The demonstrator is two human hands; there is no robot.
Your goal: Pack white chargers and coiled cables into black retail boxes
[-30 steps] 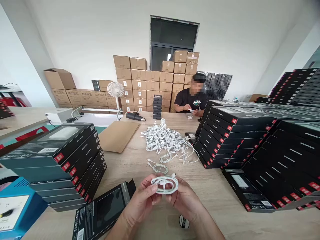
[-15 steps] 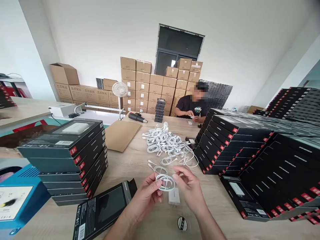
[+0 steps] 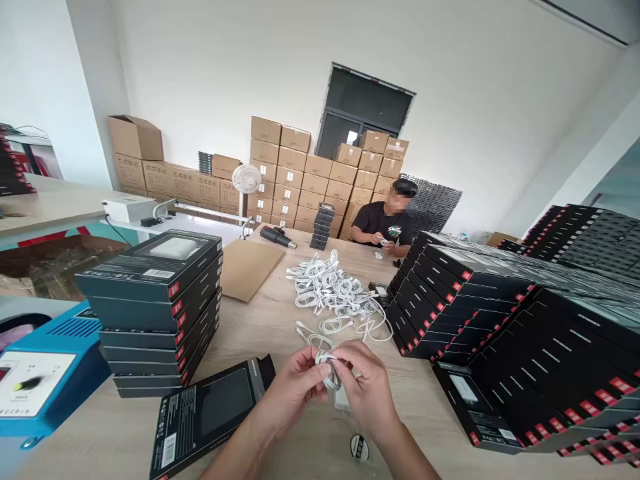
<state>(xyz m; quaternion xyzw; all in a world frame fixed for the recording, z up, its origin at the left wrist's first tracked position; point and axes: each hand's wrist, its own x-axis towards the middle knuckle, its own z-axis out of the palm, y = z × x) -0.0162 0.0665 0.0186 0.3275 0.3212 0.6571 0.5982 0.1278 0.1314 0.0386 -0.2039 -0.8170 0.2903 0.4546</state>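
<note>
Our left hand (image 3: pixel 295 387) and right hand (image 3: pixel 363 392) both grip a coiled white cable (image 3: pixel 326 369), held just above a white charger (image 3: pixel 342 400) on the wooden table (image 3: pixel 415 413). A black box (image 3: pixel 210 417) lies near our left hand. Beyond, a heap of white cables (image 3: pixel 330 293) sits beside stacks of black boxes (image 3: pixel 450 307), and a seated co-worker (image 3: pixel 385 223) handles something small.

Black retail boxes (image 3: pixel 157 307) stacked both sides of table (image 3: pixel 410 400); heat gun (image 3: pixel 277 237) & kraft sheet (image 3: pixel 251 269) further on; blue device (image 3: pixel 50 373) at table edge; co-worker (image 3: pixel 385 223) in black tee opp.; cardboard cartons (image 3: pixel 285 173) piled behind, w/ white fan (image 3: pixel 246 180).
</note>
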